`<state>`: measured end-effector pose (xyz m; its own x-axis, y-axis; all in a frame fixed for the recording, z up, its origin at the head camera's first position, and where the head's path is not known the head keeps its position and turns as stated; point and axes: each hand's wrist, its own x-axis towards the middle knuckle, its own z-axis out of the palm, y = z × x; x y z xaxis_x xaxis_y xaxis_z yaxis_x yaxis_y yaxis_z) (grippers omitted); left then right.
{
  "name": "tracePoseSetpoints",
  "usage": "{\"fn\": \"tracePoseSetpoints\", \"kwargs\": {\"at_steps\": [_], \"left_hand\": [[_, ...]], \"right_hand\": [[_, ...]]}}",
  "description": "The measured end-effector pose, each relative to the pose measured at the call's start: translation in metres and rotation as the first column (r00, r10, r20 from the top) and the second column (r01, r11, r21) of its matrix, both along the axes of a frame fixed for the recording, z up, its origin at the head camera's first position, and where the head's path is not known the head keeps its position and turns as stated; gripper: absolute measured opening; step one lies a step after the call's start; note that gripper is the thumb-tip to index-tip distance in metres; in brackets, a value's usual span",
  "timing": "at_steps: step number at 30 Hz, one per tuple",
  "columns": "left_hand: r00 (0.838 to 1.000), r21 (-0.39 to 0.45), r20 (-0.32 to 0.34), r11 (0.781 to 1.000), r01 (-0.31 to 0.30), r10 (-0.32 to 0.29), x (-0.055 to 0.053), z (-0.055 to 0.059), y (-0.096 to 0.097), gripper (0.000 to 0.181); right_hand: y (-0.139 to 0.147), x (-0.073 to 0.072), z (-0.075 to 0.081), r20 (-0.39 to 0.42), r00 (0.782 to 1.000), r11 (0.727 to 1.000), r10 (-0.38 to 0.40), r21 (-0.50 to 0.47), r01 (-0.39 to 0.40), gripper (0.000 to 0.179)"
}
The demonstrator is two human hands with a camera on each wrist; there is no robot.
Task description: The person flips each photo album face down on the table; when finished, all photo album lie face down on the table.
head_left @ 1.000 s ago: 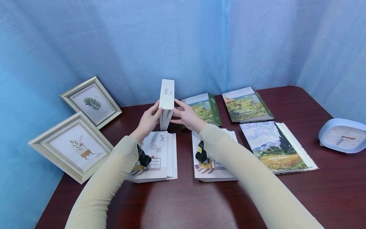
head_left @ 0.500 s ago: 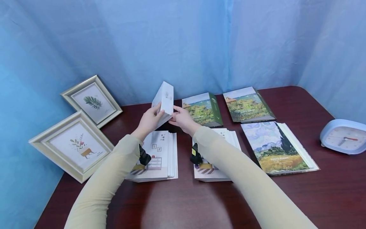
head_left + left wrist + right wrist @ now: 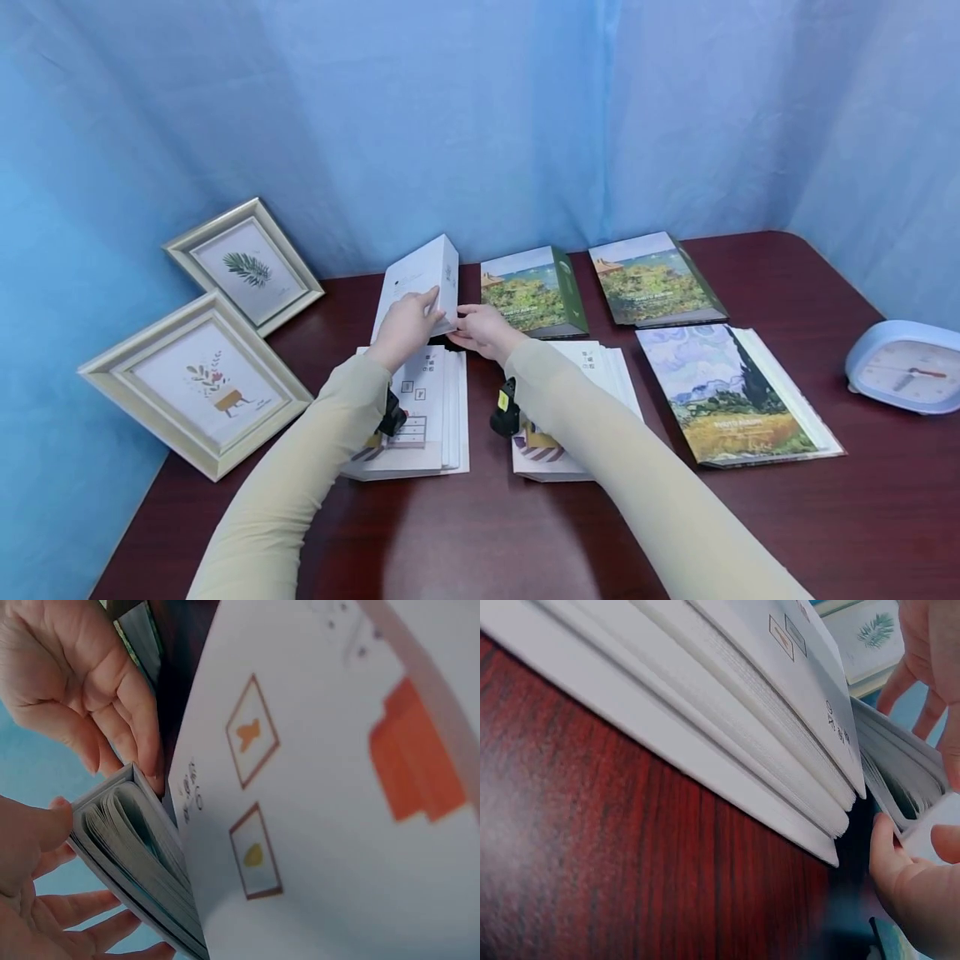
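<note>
A white photo album leans low at the back middle of the table, cover facing up and spine to the right. My left hand lies over its near part, thumb at the spine and fingers along the cover. With thumb and fingertips my right hand holds the near corner of the spine. In the left wrist view the page ends of the album show between both hands. The right wrist view shows my right index finger against the album's lower cover.
Two white illustrated albums lie in front. Green-spined albums lie at the back, and a landscape-cover album is at right. Two picture frames lean at left; a blue clock stands far right.
From upright with its spine on top, the white album has tipped over to the left and come down, cover now facing up. Both hands have lowered with it.
</note>
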<state>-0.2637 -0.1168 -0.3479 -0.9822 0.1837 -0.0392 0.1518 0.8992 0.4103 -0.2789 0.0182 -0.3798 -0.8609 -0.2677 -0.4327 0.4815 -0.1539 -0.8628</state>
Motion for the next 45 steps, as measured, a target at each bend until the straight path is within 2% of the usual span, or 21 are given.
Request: {"fn": "tracePoseSetpoints", "kwargs": {"at_steps": [5, 12, 15, 23, 31, 40, 45], "left_hand": [[1.000, -0.033, 0.002, 0.999, -0.019, 0.019, -0.002, -0.004, 0.002, 0.053], [0.999, -0.104, 0.033, 0.994, -0.026, 0.030, 0.000, -0.012, 0.008, 0.051], [0.999, -0.116, 0.022, 0.993, -0.033, 0.036, 0.001, -0.012, 0.009, 0.051], [0.999, -0.122, 0.021, 0.992, -0.041, 0.043, 0.001, -0.013, 0.010, 0.050], [0.996, -0.120, 0.049, 0.991, -0.063, 0.069, 0.002, -0.011, 0.007, 0.051], [0.997, -0.005, 0.059, 0.999, -0.042, 0.042, 0.002, -0.012, 0.001, 0.056], [0.999, 0.047, 0.042, 0.999, -0.023, 0.021, 0.002, -0.007, -0.003, 0.054]], "right_hand": [[-0.001, -0.003, -0.005, 0.072, 0.997, 0.999, -0.025, -0.032, 0.027, 0.047], [-0.003, 0.001, -0.011, 0.092, 0.995, 0.997, -0.027, -0.064, 0.033, 0.050], [-0.003, 0.002, -0.011, 0.087, 0.995, 0.996, -0.041, -0.078, 0.047, 0.050], [0.004, 0.006, 0.001, 0.078, 0.997, 0.998, -0.017, -0.066, 0.022, 0.051], [0.010, 0.010, 0.012, 0.060, 0.998, 0.994, 0.013, -0.112, -0.007, 0.050], [0.020, 0.014, 0.015, 0.043, 0.998, 0.997, -0.036, -0.072, 0.039, 0.050], [0.029, 0.018, 0.023, 0.014, 0.999, 0.997, -0.036, -0.073, 0.036, 0.050]]}}
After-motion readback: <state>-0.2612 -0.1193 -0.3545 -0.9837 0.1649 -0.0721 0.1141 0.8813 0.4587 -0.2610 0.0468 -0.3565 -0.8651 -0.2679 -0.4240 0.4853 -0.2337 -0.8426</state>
